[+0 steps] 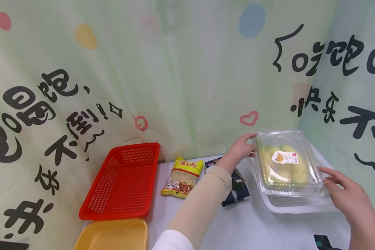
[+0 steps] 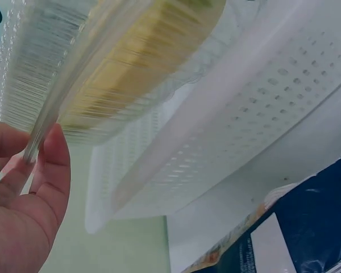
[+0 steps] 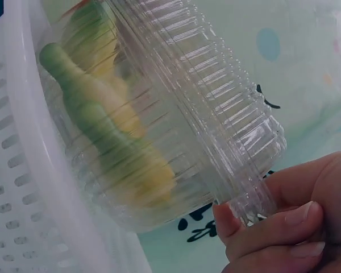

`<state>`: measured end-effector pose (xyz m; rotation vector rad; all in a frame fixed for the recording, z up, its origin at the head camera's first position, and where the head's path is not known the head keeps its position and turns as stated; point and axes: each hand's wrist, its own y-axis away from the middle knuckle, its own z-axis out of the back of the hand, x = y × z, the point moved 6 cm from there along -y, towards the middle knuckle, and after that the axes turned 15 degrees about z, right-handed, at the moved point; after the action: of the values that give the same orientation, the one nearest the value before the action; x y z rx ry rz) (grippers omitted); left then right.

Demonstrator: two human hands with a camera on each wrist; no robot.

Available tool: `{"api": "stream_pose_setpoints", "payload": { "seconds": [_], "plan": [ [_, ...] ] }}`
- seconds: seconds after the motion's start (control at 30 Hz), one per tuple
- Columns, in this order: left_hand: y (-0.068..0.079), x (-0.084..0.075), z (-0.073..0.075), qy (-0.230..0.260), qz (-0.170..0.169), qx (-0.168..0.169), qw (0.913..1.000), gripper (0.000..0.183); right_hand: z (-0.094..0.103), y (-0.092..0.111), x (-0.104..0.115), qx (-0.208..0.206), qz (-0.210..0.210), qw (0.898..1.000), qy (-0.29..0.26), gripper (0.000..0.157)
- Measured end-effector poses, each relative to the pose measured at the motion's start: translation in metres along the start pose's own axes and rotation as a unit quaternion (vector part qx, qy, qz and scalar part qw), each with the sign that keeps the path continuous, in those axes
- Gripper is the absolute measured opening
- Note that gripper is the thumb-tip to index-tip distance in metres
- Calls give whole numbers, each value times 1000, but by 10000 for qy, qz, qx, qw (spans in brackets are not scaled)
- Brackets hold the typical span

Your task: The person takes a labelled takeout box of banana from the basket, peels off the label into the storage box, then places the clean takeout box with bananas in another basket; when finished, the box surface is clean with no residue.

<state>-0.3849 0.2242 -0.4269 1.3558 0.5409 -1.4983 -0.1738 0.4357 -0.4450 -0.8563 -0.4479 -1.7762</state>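
Note:
A clear plastic clamshell box (image 1: 285, 170) with yellow-green bananas (image 3: 111, 128) inside and a white banana label on its lid is held over a white perforated basket (image 1: 300, 205). At the box's far left corner, my left hand (image 1: 241, 148) pinches the rim between thumb and fingers, plain in the left wrist view. My right hand (image 1: 350, 194) grips a tab on the right side of the box, near the front corner. The box sits tilted at the basket's top; whether its underside touches the basket cannot be told.
Left of the basket lie a dark blue packet (image 1: 237, 189), partly behind my left forearm, and a yellow macaroni bag (image 1: 182, 177). A red perforated basket (image 1: 122, 187) and a yellow tray (image 1: 115, 236) stand farther left. Printed curtains (image 1: 190, 69) enclose the table.

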Motion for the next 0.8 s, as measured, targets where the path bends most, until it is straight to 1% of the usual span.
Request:
{"api": "stream_pose_setpoints", "payload": {
  "seconds": [0.07, 0.2, 0.27, 0.33, 0.37, 0.43, 0.5, 0.57, 0.6, 0.63, 0.67, 0.73, 0.8],
  "plan": [
    [1, -2, 3, -20, -62, -29, 10000, 57, 0, 2, 1, -99, 22, 9998, -163, 52],
    [1, -6, 10, -80, -178, -52, 9998, 56, -3, 6, 5, -175, -122, 9969, -760, 49],
    [2, -6, 14, -108, -167, -45, 9998, 53, -6, 8, 8, -171, -103, 9932, -1146, 47],
    [3, -5, 18, -70, -155, 21, 9999, 51, -9, 10, 12, -129, 37, 9867, -1618, 45],
    [4, -4, 20, -75, -135, 40, 9999, 50, -11, 11, 13, -100, 153, 9802, -1972, 44],
    [7, -1, 24, -63, -119, 94, 9999, 50, -16, 13, 17, 53, 433, 9605, -2747, 45],
    [10, 3, 30, -18, -87, 159, 9998, 50, -21, 15, 22, 309, 695, 9335, -3504, 48],
    [13, 10, 35, -8, -29, 213, 9998, 49, -27, 15, 25, 594, 860, 9054, -4114, 53],
    [15, 13, 37, -7, -12, 249, 9997, 49, -30, 15, 27, 731, 917, 8957, -4289, 55],
    [18, 16, 40, -23, 9, 287, 9996, 48, -33, 14, 30, 860, 969, 8885, -4402, 55],
    [20, 20, 42, -56, 32, 330, 9994, 47, -36, 13, 32, 962, 1017, 8837, -4466, 56],
    [24, 27, 45, -171, 76, 416, 9990, 45, -41, 11, 36, 1122, 1080, 8772, -4542, 59],
    [29, 33, 48, -213, 103, 513, 9984, 44, -46, 8, 40, 1271, 1078, 8737, -4570, 61]
  ]
}}
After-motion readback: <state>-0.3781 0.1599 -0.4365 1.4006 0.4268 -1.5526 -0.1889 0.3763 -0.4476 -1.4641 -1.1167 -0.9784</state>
